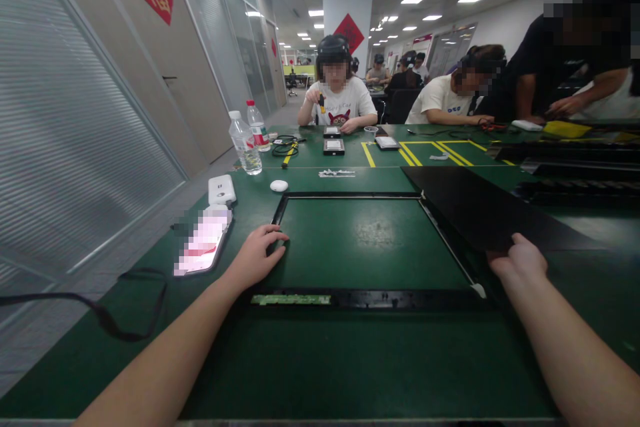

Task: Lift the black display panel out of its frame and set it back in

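A black rectangular bezel frame (400,299) lies flat on the green table (350,367). Along its near bar runs a strip of green circuit board (291,299), and white bits show at its right corners. My left hand (263,250) rests over the frame's left bar, fingers stretched and apart, partly hiding that bar. To the right, a thin black panel (500,210) is gripped at its near edge by my right hand (520,260), thumb on top and fingers hidden below. The panel slants beside the frame's right bar, overlapping it near the far corner.
At left lie a lit phone (206,240), a white device (221,190), a white oval case (279,185) and a black strap (125,327). Two bottles (246,143) stand behind. Across the table a person (337,90) holds a tool near hard drives (333,146). Black bars (565,190) lie at right.
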The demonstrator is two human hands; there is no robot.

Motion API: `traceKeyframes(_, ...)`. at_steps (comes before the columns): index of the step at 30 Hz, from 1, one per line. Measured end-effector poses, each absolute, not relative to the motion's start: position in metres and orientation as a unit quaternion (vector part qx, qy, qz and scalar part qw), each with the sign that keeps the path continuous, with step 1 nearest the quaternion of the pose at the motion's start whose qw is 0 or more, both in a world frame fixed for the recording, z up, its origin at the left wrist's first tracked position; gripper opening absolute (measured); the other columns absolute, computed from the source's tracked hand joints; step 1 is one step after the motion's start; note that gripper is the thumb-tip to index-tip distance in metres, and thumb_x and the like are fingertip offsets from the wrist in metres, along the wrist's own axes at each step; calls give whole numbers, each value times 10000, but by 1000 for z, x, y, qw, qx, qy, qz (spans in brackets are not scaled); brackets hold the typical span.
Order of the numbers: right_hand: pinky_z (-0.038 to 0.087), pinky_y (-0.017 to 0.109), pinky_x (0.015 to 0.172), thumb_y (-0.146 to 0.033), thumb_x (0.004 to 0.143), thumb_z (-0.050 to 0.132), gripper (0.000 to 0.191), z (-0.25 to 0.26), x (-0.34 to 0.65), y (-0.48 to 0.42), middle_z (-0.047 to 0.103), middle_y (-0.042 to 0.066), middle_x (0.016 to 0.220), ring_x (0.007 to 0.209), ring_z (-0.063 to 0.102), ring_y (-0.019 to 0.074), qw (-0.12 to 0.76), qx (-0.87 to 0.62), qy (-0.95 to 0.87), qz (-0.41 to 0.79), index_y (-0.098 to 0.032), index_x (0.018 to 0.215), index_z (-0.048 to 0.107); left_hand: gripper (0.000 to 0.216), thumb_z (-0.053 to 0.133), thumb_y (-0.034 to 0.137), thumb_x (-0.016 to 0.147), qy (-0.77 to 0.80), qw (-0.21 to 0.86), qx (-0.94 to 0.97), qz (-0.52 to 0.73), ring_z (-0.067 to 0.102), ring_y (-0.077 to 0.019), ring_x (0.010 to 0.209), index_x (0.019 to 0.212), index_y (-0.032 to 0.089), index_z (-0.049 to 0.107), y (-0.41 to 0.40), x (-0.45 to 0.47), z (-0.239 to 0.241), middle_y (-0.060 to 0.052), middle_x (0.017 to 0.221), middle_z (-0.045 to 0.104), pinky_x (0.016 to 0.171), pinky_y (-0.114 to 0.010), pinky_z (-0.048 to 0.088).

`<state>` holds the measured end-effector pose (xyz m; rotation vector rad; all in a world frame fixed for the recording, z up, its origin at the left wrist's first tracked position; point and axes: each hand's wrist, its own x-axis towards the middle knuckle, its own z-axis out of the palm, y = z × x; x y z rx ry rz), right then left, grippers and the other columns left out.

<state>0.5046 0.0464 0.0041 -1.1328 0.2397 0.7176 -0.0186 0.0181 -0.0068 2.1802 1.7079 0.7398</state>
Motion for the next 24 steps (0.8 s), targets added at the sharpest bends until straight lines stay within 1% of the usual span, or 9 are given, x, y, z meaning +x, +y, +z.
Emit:
traceKeyframes(2,665,311,758,-78,1013,552,383,4,504,46,770,40,1245,808,763,123,777,-523,103,334,-236,1333,689,327,611,426,889,588,137,755,255,644,-384,1317,1068,231,804,19,-19,-7,-159,1363,702,1180,-608,471)
traceKeyframes(5,651,274,764,-80,1014,549,354,4,503,47,784,28,1203,768,747,99,779,-521,90,336,-226,1292,713,329,609,423,891,583,134,762,248,653,-380,1304,1073,229,803,19,-19,-8,-158,1342,707,1178,-602,472)
traceKeyframes(9,641,228,713,-86,1029,539,330,5,500,47,766,29,1242,734,732,77,777,-525,88,336,-208,1299,686,325,609,415,899,585,132,762,243,652,-372,1307,1084,233,804,19,-20,-7,-155,1360,704,1175,-587,479)
traceKeyframes(13,641,218,672,-88,1028,545,318,7,498,45,760,33,1219,776,744,96,775,-528,88,336,-209,1294,670,347,593,425,909,589,132,762,236,648,-374,1312,1103,227,802,18,-20,-7,-165,1379,697,1175,-593,477)
traceKeyframes(20,654,221,661,-82,998,599,207,15,495,40,749,-6,1124,753,730,92,783,-527,75,320,-221,1125,684,360,595,444,905,588,139,758,244,634,-384,1331,1106,227,800,17,-20,-7,-168,1395,684,1184,-607,465)
traceKeyframes(22,655,216,658,-71,986,610,187,20,491,37,745,-21,1072,748,727,89,789,-520,66,320,-216,1083,677,363,600,452,904,589,142,756,245,629,-382,1339,1115,233,799,17,-20,-7,-160,1402,679,1188,-604,463)
traceKeyframes(24,644,191,624,-58,983,599,176,26,485,34,732,-39,1004,717,715,80,795,-512,53,321,-211,1044,660,374,599,460,906,591,146,754,245,627,-382,1342,1128,234,798,16,-21,-6,-158,1411,671,1190,-603,462)
